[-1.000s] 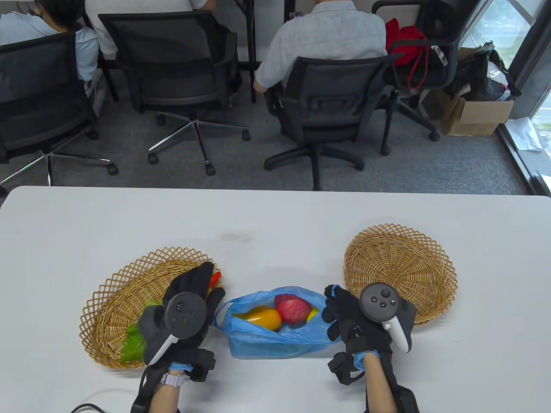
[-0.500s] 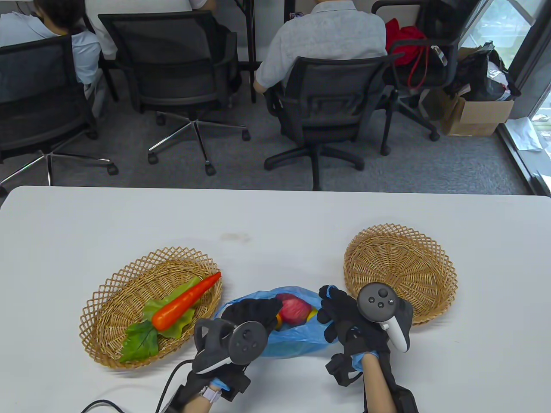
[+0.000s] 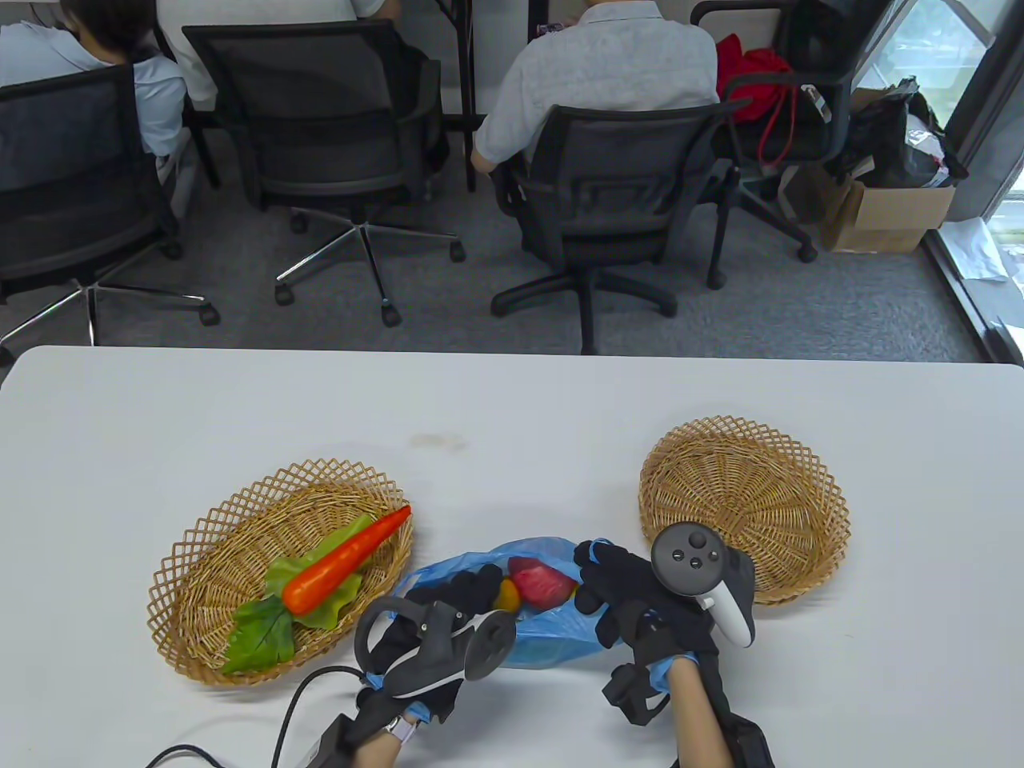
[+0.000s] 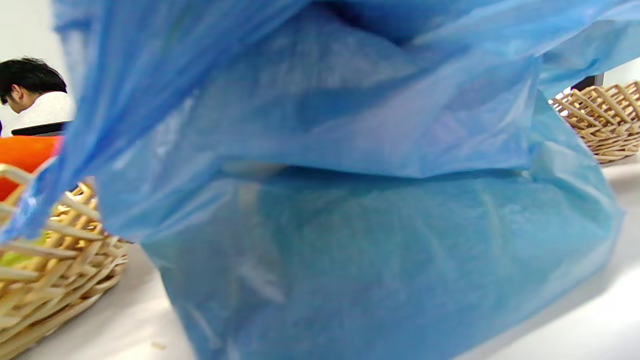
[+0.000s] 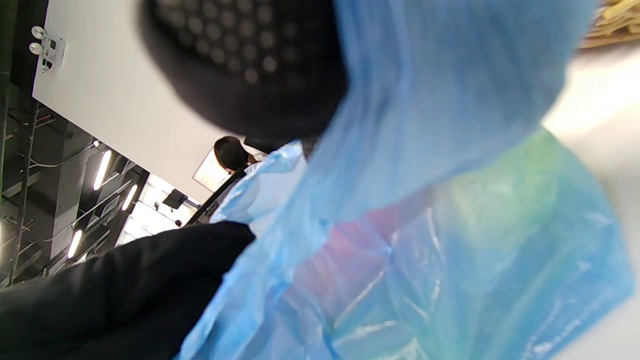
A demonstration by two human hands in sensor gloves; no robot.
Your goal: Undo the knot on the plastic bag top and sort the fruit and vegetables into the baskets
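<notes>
Left basket (image 3: pixel 210 576): oval wicker, toward the near-left part of the white tabletop (image 3: pixel 512 408). It holds a carrot (image 3: pixel 344 560) lying diagonally on top of a green leaf (image 3: pixel 258 632); the carrot tip reaches the basket's far-right rim.

Left hand (image 3: pixel 448 612): gloved in black, tracker on its back, reaching into the open mouth of the blue plastic bag (image 3: pixel 552 640) from the bag's left side. The fingers (image 3: pixel 472 586) are curled down inside the bag next to a yellow-orange fruit (image 3: pixel 506 594); whether they grip that fruit or the plastic cannot be told. The left wrist view is filled by the bag's blue film, with wicker at both side edges.

Blue plastic bag: sits near the front edge of the tabletop, between the two baskets, its top open. A red fruit (image 3: pixel 542 582) shows inside, touching the yellow-orange fruit on its left.

Right hand (image 3: pixel 640 600): gloved in black, tracker on its back, at the bag's right side. Its fingers (image 3: pixel 596 560) are clamped on the bag's right rim, with blue plastic gathered under them; the right wrist view shows plastic drawn against a gloved fingertip.

Right basket (image 3: pixel 744 500): round wicker, right of the bag, nothing visible in it. The right hand's tracker overlaps its near-left rim in the table view.
</notes>
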